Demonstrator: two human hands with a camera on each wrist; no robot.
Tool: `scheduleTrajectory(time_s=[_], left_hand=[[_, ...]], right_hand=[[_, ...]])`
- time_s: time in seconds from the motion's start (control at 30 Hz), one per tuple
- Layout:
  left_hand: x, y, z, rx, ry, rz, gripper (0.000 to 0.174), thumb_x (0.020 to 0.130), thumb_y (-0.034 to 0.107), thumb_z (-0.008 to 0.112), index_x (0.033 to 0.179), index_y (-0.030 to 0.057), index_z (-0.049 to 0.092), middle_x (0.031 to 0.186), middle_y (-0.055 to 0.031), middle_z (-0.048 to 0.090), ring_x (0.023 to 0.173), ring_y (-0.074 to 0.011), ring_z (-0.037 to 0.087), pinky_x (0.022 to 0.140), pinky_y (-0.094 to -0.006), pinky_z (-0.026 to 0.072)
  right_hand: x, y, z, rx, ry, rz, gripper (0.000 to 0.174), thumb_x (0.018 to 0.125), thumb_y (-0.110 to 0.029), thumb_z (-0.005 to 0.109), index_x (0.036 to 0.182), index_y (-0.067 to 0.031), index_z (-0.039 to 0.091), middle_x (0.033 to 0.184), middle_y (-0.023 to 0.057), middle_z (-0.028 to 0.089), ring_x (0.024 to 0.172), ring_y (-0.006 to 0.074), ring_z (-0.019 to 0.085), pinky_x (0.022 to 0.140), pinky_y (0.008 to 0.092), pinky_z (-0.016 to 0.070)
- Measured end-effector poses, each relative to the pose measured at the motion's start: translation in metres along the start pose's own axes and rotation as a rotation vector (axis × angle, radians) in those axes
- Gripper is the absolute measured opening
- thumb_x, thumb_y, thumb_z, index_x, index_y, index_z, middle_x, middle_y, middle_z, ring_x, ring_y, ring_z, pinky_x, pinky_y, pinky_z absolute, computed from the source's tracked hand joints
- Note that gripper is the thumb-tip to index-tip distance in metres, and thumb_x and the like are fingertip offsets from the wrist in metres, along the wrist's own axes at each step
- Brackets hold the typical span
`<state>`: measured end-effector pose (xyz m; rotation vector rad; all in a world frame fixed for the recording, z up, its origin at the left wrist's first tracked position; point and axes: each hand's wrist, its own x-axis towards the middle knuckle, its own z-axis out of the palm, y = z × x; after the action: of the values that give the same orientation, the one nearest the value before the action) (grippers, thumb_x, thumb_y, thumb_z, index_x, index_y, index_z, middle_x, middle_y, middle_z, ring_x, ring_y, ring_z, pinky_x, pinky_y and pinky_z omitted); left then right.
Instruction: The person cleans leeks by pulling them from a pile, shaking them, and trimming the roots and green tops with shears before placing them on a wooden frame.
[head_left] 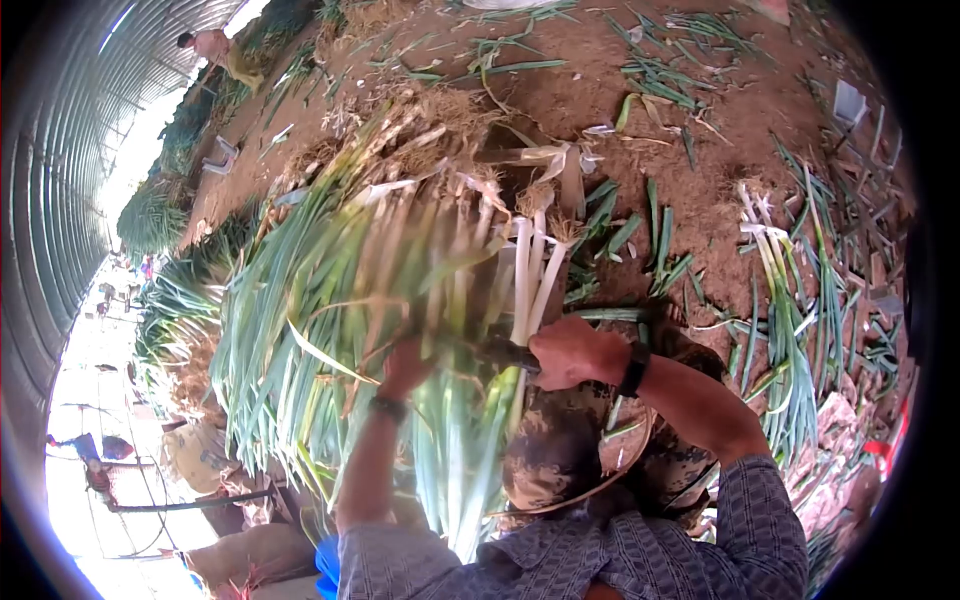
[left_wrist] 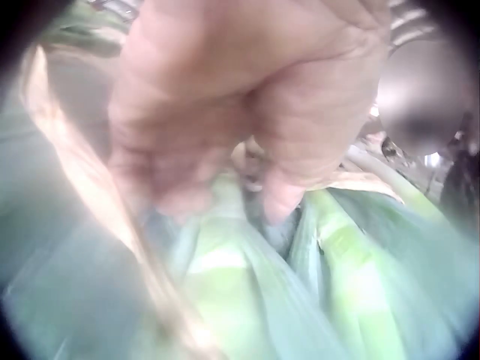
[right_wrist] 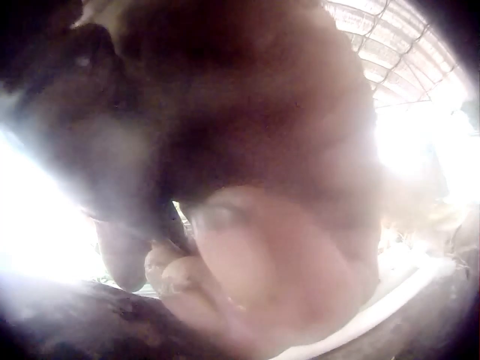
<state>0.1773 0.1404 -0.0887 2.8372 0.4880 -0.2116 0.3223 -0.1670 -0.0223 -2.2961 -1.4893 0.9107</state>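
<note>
In the head view a big heap of green onions (head_left: 290,290) lies roots-away in front of me. My left hand (head_left: 405,368) is down among their leaves. The left wrist view has its thumb and fingers curled round a green onion stalk (left_wrist: 217,262). My right hand (head_left: 580,352), beside it, grips a dark, short tool (head_left: 510,353) that points left; blur hides its far end. In the right wrist view the curled fingers (right_wrist: 262,262) cover most of what they hold. Just beyond this hand, several white stalks (head_left: 523,270) with roots lie side by side.
A loose bundle of green onions (head_left: 775,270) lies on the dirt floor to the right. Cut leaves (head_left: 660,235) are scattered over the soil. My camouflage-covered knees (head_left: 550,450) are close under the hands. Another person (head_left: 215,48) is far off at upper left, near a curved metal wall.
</note>
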Motion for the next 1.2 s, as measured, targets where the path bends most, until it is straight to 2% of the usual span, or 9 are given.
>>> scheduleTrajectory(time_s=[0.07, 0.1, 0.2, 0.4, 0.73, 0.83, 0.93, 1.03, 1.2], left_hand=[[0.012, 0.002, -0.010, 0.021, -0.104, -0.103, 0.040, 0.077, 0.041, 0.073, 0.081, 0.0028, 0.061, 0.067, -0.0138, 0.058, 0.066, -0.0349, 0.059, 0.060, -0.0454, 0.0471], [0.015, 0.008, -0.015, -0.057, -0.070, -0.105, 0.040, 0.074, 0.038, 0.078, 0.071, 0.0027, 0.059, 0.054, -0.0075, 0.050, 0.055, -0.0217, 0.052, 0.054, -0.0397, 0.0433], [0.008, 0.039, -0.035, -0.495, 0.245, -0.031, 0.034, 0.077, 0.032, 0.077, 0.074, 0.0021, 0.060, 0.055, -0.0044, 0.049, 0.056, -0.0129, 0.046, 0.052, -0.0357, 0.0415], [0.017, 0.033, -0.035, -1.367, -0.012, -0.052, 0.037, 0.086, 0.024, 0.071, 0.115, 0.0037, 0.059, 0.091, -0.0017, 0.062, 0.081, -0.0095, 0.053, 0.071, -0.0279, 0.0428], [0.033, -0.016, 0.018, -1.478, 0.062, -0.167, 0.026, 0.094, 0.028, 0.062, 0.108, 0.0059, 0.062, 0.077, -0.0047, 0.066, 0.066, -0.0108, 0.057, 0.060, -0.0263, 0.0461], [0.034, -0.015, 0.012, -1.494, 0.053, -0.161, 0.027, 0.094, 0.028, 0.061, 0.106, 0.0046, 0.061, 0.077, -0.0073, 0.067, 0.061, -0.0140, 0.059, 0.056, -0.0279, 0.0484], [0.032, 0.002, -0.009, -1.351, 0.020, -0.120, 0.027, 0.092, 0.027, 0.061, 0.105, 0.0030, 0.060, 0.078, -0.0096, 0.066, 0.059, -0.0172, 0.061, 0.053, -0.0302, 0.0507], [0.030, -0.002, -0.016, -1.345, 0.003, -0.089, 0.026, 0.091, 0.026, 0.062, 0.103, 0.0028, 0.058, 0.077, -0.0101, 0.065, 0.058, -0.0182, 0.061, 0.052, -0.0320, 0.0517], [0.013, 0.010, -0.036, -1.466, 0.048, -0.166, 0.026, 0.091, 0.025, 0.061, 0.105, 0.0047, 0.054, 0.073, -0.0088, 0.061, 0.054, -0.0165, 0.056, 0.048, -0.0316, 0.0507]], right_hand=[[-0.006, 0.000, -0.005, 0.013, 0.032, -0.036, 0.032, 0.075, -0.032, 0.064, 0.076, -0.0005, 0.066, 0.074, 0.0205, 0.067, 0.074, 0.0378, 0.067, 0.067, 0.0474, 0.0531], [-0.012, -0.001, -0.006, 0.021, 0.041, -0.062, 0.032, 0.076, -0.033, 0.064, 0.077, -0.0006, 0.065, 0.073, 0.0204, 0.066, 0.073, 0.0379, 0.067, 0.066, 0.0476, 0.0529], [-0.021, -0.004, -0.005, 0.060, 0.085, -0.050, 0.034, 0.078, -0.035, 0.065, 0.080, -0.0014, 0.063, 0.072, 0.0201, 0.065, 0.072, 0.0383, 0.066, 0.066, 0.0474, 0.0526], [-0.017, -0.001, -0.005, 0.062, 0.216, 0.003, 0.038, 0.081, -0.040, 0.065, 0.086, -0.0022, 0.062, 0.074, 0.0205, 0.065, 0.071, 0.0390, 0.066, 0.065, 0.0472, 0.0518], [-0.012, 0.006, 0.008, 0.112, 0.324, 0.057, 0.043, 0.081, -0.044, 0.066, 0.089, -0.0019, 0.060, 0.071, 0.0203, 0.064, 0.068, 0.0409, 0.064, 0.062, 0.0473, 0.0514], [0.000, 0.017, 0.022, 0.357, 0.387, 0.084, 0.042, 0.080, -0.042, 0.067, 0.089, -0.0023, 0.060, 0.072, 0.0197, 0.064, 0.068, 0.0403, 0.065, 0.062, 0.0470, 0.0517], [-0.004, 0.010, 0.006, 0.333, 0.392, 0.151, 0.038, 0.086, -0.038, 0.064, 0.097, -0.0017, 0.062, 0.076, 0.0143, 0.066, 0.064, 0.0273, 0.065, 0.061, 0.0409, 0.0535], [-0.011, 0.010, 0.010, -0.034, 0.186, -0.095, 0.039, 0.088, -0.038, 0.062, 0.100, -0.0014, 0.061, 0.078, 0.0141, 0.066, 0.065, 0.0259, 0.065, 0.061, 0.0410, 0.0537], [-0.005, 0.010, 0.011, 0.157, 0.401, 0.066, 0.036, 0.087, -0.038, 0.065, 0.097, -0.0032, 0.063, 0.078, 0.0154, 0.066, 0.064, 0.0282, 0.065, 0.060, 0.0404, 0.0535]])
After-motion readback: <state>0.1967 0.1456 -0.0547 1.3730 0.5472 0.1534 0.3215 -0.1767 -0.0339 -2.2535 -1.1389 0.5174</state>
